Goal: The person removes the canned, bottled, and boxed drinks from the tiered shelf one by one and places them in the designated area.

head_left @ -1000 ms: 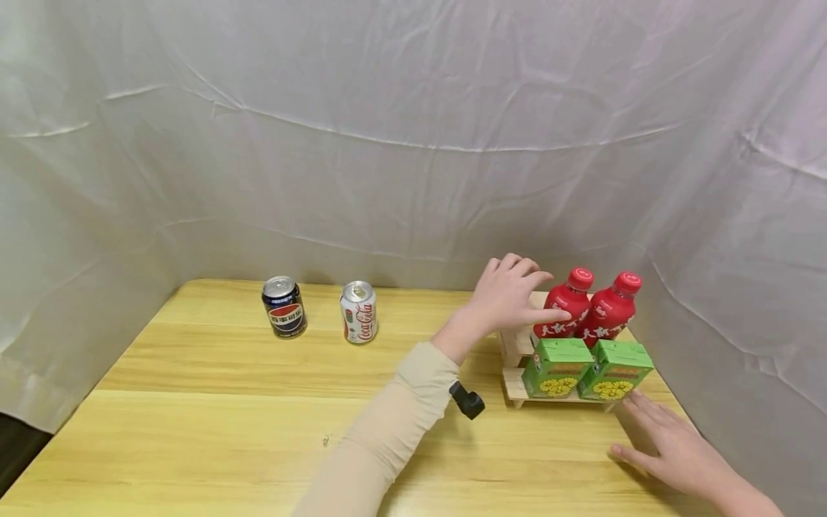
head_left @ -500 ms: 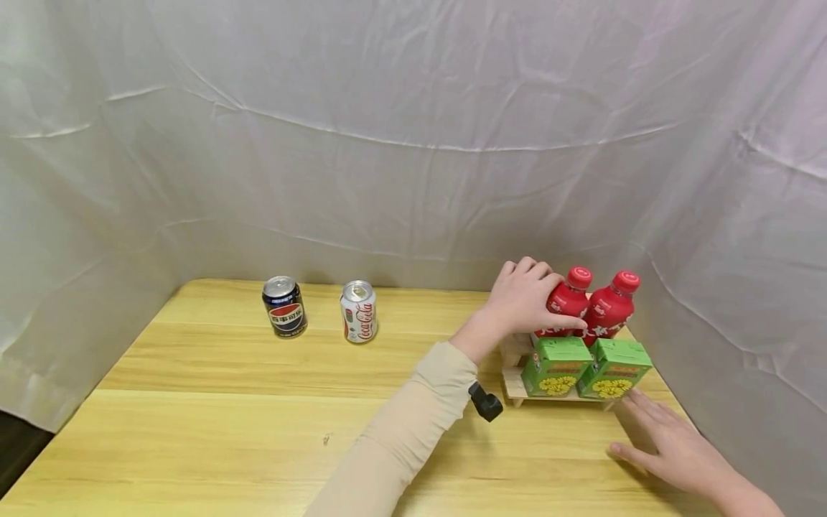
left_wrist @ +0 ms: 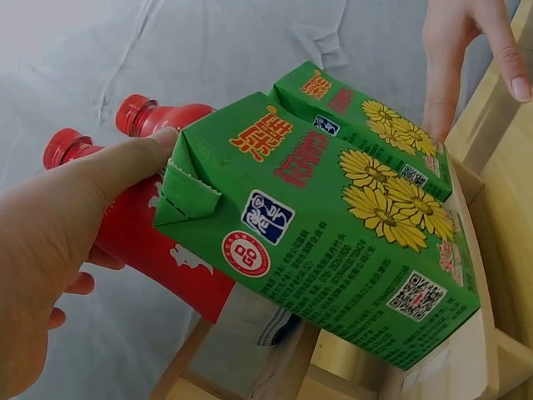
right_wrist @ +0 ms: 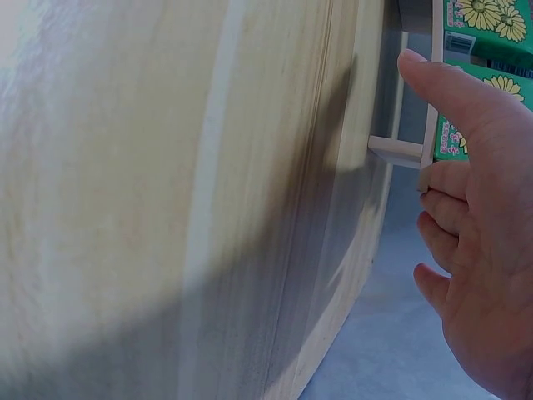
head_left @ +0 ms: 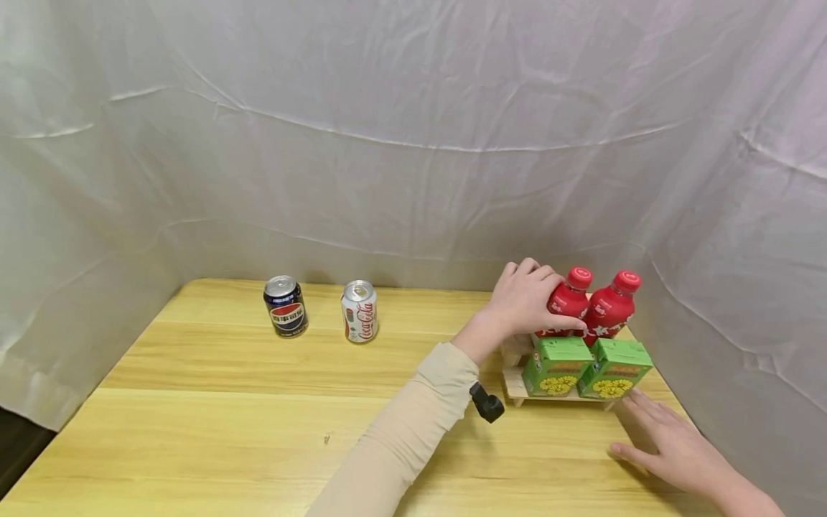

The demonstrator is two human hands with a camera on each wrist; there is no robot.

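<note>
We have the left grip (head_left: 526,300) curled round the left red bottle (head_left: 570,300), thumb across the near side, fingers round the far side, and it all turns on this: the bottle lies just off to the right of the wrist, long axis upright, so we come at it sideways, across that axis, with the red cap (head_left: 581,277) clear of the fingers. We cannot tell whether the base sits fully on the step, because the left green carton (head_left: 557,368), close in front, hides it. Right beside the bottle we find the right red bottle (head_left: 607,310), near enough that we judge a shift rightward could nudge it, and in front of that the right green carton (head_left: 615,370). These crowd the stepped wooden rack (head_left: 515,382), and at its front right corner we see the right grip (head_left: 675,451), fingers extended, thumb spread, holding nothing, the farther of the two from the bottle, with the cartons between. Well out to the left, the white can (head_left: 359,313) and the dark blue can (head_left: 286,307) stand upright and apart on the bench (head_left: 226,431)
</note>
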